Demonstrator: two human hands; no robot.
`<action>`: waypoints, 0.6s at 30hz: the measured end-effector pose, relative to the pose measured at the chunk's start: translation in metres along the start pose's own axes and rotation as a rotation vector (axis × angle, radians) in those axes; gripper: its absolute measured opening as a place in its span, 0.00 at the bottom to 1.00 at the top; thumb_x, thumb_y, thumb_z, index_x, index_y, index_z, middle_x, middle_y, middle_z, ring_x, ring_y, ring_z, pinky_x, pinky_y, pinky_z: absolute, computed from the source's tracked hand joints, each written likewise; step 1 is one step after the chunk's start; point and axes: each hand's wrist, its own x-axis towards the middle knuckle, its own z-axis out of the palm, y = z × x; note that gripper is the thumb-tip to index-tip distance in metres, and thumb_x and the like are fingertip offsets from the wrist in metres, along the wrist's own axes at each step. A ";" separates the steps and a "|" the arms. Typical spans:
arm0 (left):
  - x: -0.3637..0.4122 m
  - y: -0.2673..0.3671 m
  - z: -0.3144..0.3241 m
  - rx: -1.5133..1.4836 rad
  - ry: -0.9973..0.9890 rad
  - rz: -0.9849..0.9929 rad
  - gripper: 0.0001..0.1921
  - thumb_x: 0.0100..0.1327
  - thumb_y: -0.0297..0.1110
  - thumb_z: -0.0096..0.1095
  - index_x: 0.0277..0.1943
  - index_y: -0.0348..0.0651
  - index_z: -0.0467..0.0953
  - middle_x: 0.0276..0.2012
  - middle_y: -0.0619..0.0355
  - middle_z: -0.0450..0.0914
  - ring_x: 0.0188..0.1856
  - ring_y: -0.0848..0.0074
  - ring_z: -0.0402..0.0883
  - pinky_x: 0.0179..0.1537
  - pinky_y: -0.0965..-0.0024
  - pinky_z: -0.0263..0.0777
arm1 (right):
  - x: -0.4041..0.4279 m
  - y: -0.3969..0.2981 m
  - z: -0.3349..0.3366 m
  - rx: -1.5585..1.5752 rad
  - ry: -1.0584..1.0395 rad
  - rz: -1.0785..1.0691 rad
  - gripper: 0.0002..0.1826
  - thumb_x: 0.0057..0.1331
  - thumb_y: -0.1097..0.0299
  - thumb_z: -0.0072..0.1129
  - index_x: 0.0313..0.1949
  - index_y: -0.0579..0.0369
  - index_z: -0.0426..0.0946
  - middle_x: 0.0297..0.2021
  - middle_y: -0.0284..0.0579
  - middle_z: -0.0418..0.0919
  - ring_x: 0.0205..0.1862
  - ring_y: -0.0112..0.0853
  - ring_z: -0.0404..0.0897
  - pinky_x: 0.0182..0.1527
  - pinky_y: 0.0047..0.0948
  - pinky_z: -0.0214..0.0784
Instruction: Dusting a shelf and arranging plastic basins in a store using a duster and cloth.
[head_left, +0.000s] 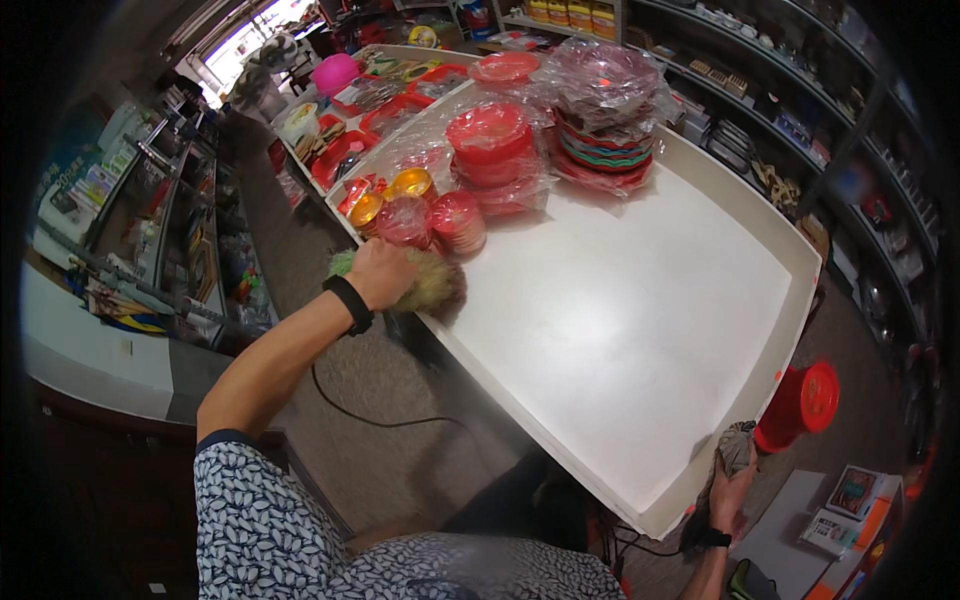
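Note:
My left hand grips a fluffy green-and-yellow duster over the left rim of a wide white display tray. Just beyond the duster are plastic-wrapped stacks of red bowls and gold-coloured cups. At the tray's near right corner, my right hand holds a crumpled grey cloth against the outside of the rim. A red plastic stool or bucket stands beyond that rim, close to the cloth.
Wrapped red basins and a tall stack of wrapped plates fill the tray's far end. Another table with red baskets adjoins it. Shelves line the right, racks the left. A dark cable lies on the floor.

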 end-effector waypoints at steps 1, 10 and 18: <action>-0.007 0.000 -0.004 -0.013 -0.007 -0.024 0.03 0.47 0.30 0.62 0.25 0.48 0.82 0.24 0.55 0.81 0.32 0.64 0.84 0.32 0.63 0.74 | 0.000 0.004 -0.001 -0.012 0.007 -0.009 0.34 0.61 0.76 0.64 0.64 0.66 0.60 0.60 0.60 0.65 0.63 0.49 0.65 0.67 0.42 0.54; -0.092 0.000 -0.034 -0.259 -0.010 -0.213 0.14 0.50 0.26 0.59 0.41 0.48 0.81 0.35 0.55 0.81 0.39 0.60 0.82 0.38 0.57 0.75 | -0.020 0.009 -0.004 0.021 0.002 -0.058 0.34 0.61 0.75 0.64 0.64 0.65 0.60 0.59 0.61 0.67 0.62 0.49 0.66 0.66 0.43 0.55; -0.197 0.019 -0.035 -0.509 0.096 -0.425 0.25 0.51 0.24 0.54 0.54 0.50 0.79 0.35 0.52 0.79 0.39 0.56 0.81 0.37 0.55 0.72 | -0.027 0.031 -0.014 -0.014 -0.046 -0.060 0.36 0.61 0.74 0.64 0.66 0.62 0.57 0.61 0.63 0.64 0.63 0.50 0.65 0.64 0.44 0.56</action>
